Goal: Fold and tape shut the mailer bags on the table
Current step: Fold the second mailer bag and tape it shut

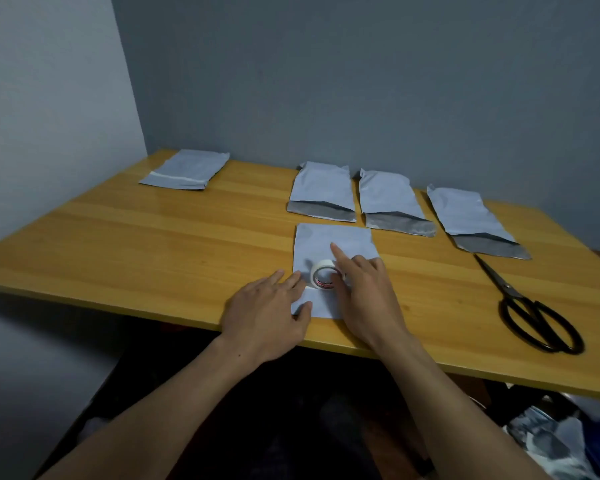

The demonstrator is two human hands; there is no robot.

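Right hand (364,289): index finger extended forward, remaining fingers and thumb curled about the white tape roll (321,273), which stands on edge. Left hand (267,313): fingers straight and flat, holding nothing, pressing down at the left edge of the mailer bag (336,240), apparently on a short white strip that leads from the roll. This bag lies flat under both hands, close to the near edge of the table (153,237).

Beyond it, three open mailers (388,199) lie in a row with their dark flaps unfolded. One taped mailer (187,168) sits well apart at the far left corner. Scissors (534,313) rest to the right, out of both hands' immediate reach.

Probable hazards: if the left hand lifts early, the free end could peel up or wrinkle. A skewed pull on the roll would lay the strip crooked and leave the fold partly unsealed. The thin bag may slide toward the table edge under sideways tension. Reaching for the scissors requires releasing one hand, which risks the tape curling back on itself.
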